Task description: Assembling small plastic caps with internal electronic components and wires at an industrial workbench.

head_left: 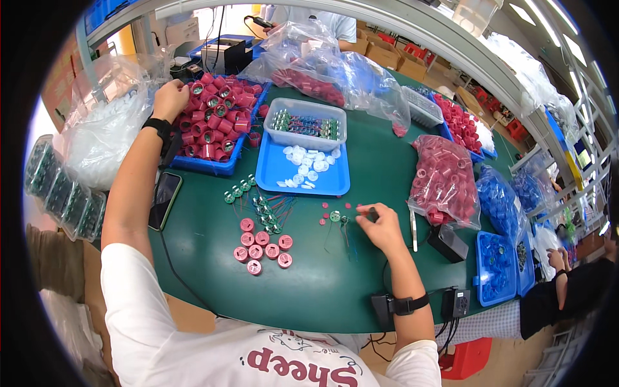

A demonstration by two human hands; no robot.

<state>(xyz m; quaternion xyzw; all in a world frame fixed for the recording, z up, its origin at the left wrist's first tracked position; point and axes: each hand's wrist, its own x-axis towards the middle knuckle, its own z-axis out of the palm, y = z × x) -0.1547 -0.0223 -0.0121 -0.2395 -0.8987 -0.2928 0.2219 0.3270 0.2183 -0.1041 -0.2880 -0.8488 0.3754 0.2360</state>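
At the far left, my left hand (171, 100) reaches to the edge of a pile of red plastic caps (216, 122) in a blue tray (222, 166). Its fingers are curled closed, and what they hold is hidden. Over the table right of centre, my right hand (382, 227) pinches a small dark piece (373, 211). Just left of it lie a small round circuit board (334, 216) and another with thin wires (344, 220). Several pink caps (262, 238) stand in a cluster nearer me, below some wired green boards (265, 213).
A clear bin of boards (308, 140) sits on a blue tray (266, 169) with white discs (312, 174). A phone (166, 201) lies left. At right are tweezers (413, 231), a bag of red caps (445, 180) and a black box (448, 243). Another person (574, 290) sits far right.
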